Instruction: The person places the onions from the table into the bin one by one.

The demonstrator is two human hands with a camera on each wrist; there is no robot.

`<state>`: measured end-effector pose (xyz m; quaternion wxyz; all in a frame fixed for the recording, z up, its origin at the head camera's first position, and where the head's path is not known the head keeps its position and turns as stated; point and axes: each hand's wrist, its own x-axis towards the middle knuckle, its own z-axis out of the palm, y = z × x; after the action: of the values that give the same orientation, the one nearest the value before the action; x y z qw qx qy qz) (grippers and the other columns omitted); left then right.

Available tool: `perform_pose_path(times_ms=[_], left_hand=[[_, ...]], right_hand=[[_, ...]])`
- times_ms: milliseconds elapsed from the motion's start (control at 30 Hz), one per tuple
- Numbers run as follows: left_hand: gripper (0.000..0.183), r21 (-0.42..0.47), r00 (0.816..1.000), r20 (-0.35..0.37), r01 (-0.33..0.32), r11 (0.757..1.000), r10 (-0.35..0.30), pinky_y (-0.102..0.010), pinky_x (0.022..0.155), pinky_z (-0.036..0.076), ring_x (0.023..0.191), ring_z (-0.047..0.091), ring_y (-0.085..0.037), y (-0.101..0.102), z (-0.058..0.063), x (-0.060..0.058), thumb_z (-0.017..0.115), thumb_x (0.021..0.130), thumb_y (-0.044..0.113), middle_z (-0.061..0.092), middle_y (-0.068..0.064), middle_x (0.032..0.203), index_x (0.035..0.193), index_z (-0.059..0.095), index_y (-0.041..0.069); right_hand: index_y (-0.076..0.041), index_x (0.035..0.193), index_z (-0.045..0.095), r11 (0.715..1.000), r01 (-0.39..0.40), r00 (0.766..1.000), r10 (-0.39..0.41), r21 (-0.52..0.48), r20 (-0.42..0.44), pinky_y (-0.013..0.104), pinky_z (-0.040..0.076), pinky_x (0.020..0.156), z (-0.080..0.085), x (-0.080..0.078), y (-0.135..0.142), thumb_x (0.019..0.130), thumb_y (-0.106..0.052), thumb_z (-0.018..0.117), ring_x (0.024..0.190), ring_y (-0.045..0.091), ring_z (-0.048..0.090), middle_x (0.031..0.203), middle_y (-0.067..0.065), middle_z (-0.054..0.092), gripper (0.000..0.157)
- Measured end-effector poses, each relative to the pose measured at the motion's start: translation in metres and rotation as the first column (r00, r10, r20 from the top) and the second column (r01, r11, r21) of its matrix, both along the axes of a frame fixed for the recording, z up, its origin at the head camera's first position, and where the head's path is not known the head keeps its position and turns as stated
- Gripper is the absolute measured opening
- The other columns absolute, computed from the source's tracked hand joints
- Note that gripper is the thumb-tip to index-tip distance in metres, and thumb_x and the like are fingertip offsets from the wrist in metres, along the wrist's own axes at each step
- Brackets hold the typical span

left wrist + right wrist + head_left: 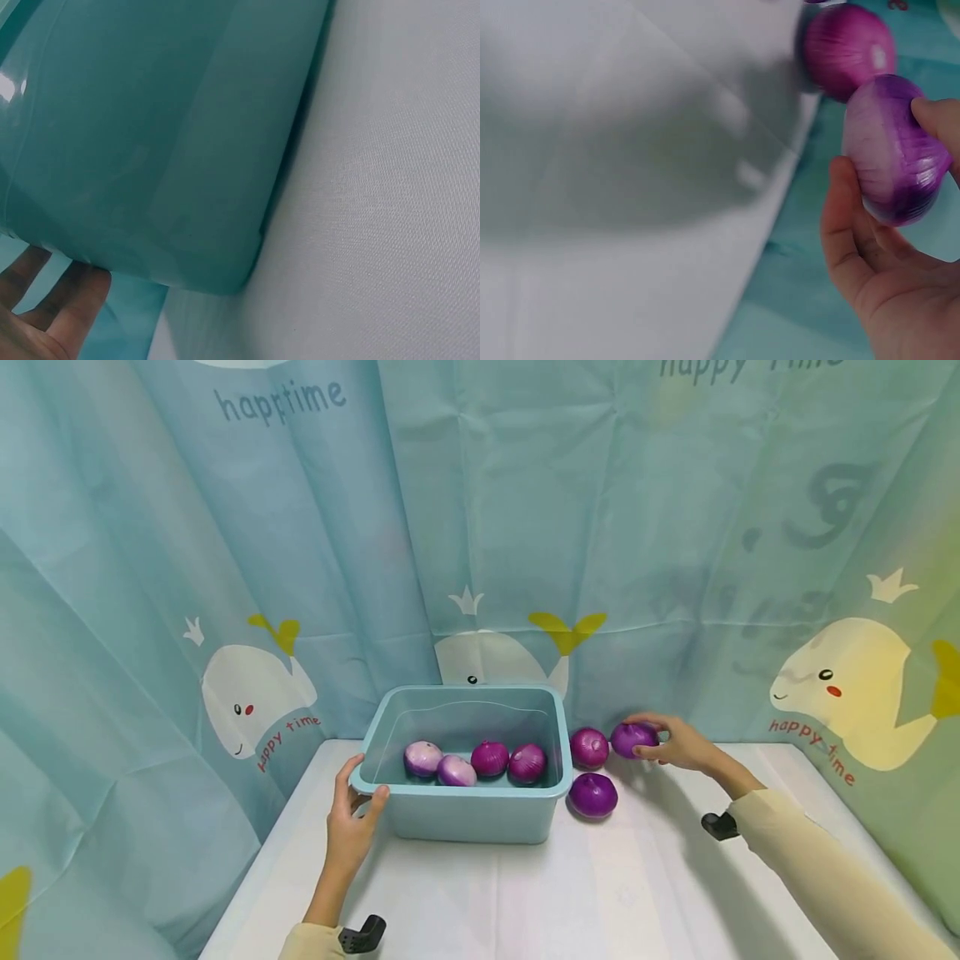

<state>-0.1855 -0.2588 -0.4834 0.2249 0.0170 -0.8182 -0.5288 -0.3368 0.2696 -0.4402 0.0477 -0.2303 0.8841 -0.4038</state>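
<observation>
A light-blue plastic bin [472,817] stands on the table, its side filling much of the left wrist view. My left hand [351,822] grips its front left corner, thumb at the front rim and fingers along the left side. Inside lie several onions, among them a pale one [423,758] and a magenta one [490,758]. Right of the bin, my right hand [678,745] holds a purple onion [896,154] between thumb and fingers; its pale half shows in the right wrist view. Beside it are a magenta onion [589,748] and a dark purple onion [592,796].
A white cloth [480,902] covers the table. Behind and at both sides hangs a blue-green curtain [517,535] with whale prints, close to the bin's back. A black device [363,935] is at the left wrist and another black device [721,826] at the right.
</observation>
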Motion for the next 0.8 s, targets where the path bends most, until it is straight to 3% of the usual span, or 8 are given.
perform_pose_path(times_ms=[100,267,467,600,800], left_hand=[[0.066,-0.001,1.000,-0.006,-0.001,1.000,0.001,-0.041,0.091,0.052,0.119,0.059,-0.036,0.001,0.001,0.000,0.068,0.099,0.017,0.051,-0.022,0.149,0.156,0.035,0.024],[0.066,0.000,1.000,0.000,-0.006,1.000,0.006,-0.034,0.089,0.052,0.119,0.059,-0.036,0.001,0.002,0.001,0.068,0.098,0.019,0.051,-0.023,0.149,0.156,0.036,0.025],[0.067,-0.005,1.000,0.009,0.000,1.000,0.000,-0.033,0.089,0.051,0.120,0.058,-0.037,0.000,0.003,0.001,0.068,0.099,0.020,0.050,-0.023,0.150,0.157,0.034,0.024],[0.066,-0.005,1.000,0.009,-0.002,1.000,0.002,-0.029,0.088,0.050,0.119,0.060,-0.036,-0.001,0.002,0.000,0.068,0.099,0.021,0.052,-0.023,0.148,0.157,0.035,0.025],[0.066,-0.009,1.000,0.014,-0.002,1.000,0.002,-0.028,0.089,0.050,0.120,0.060,-0.036,0.000,0.001,0.000,0.067,0.100,0.022,0.053,-0.022,0.147,0.157,0.034,0.025]], right_hand=[[0.000,0.137,0.060,1.000,-0.017,0.997,0.017,0.003,-0.076,0.035,0.058,0.063,0.017,0.003,0.004,0.090,-0.008,0.079,0.094,0.029,0.064,0.126,0.031,0.062,0.052],[0.000,0.133,0.062,0.999,-0.036,0.980,0.029,-0.032,-0.198,0.031,0.055,0.058,0.045,0.008,0.006,0.088,-0.003,0.080,0.077,0.019,0.065,0.123,0.031,0.062,0.049],[-0.004,0.136,0.061,0.996,0.003,0.973,-0.024,-0.094,-0.229,0.025,0.046,0.056,0.079,0.013,0.007,0.089,-0.003,0.079,0.052,0.012,0.056,0.126,0.027,0.060,0.051],[-0.008,0.139,0.060,0.991,0.061,0.961,-0.091,-0.118,-0.263,0.024,0.043,0.054,0.094,0.014,0.010,0.089,-0.006,0.080,0.051,0.012,0.056,0.128,0.025,0.059,0.053],[-0.014,0.140,0.060,0.980,0.151,0.948,-0.181,-0.132,-0.261,0.025,0.044,0.056,0.110,0.018,0.012,0.091,-0.011,0.079,0.060,0.012,0.066,0.138,0.023,0.056,0.053]])
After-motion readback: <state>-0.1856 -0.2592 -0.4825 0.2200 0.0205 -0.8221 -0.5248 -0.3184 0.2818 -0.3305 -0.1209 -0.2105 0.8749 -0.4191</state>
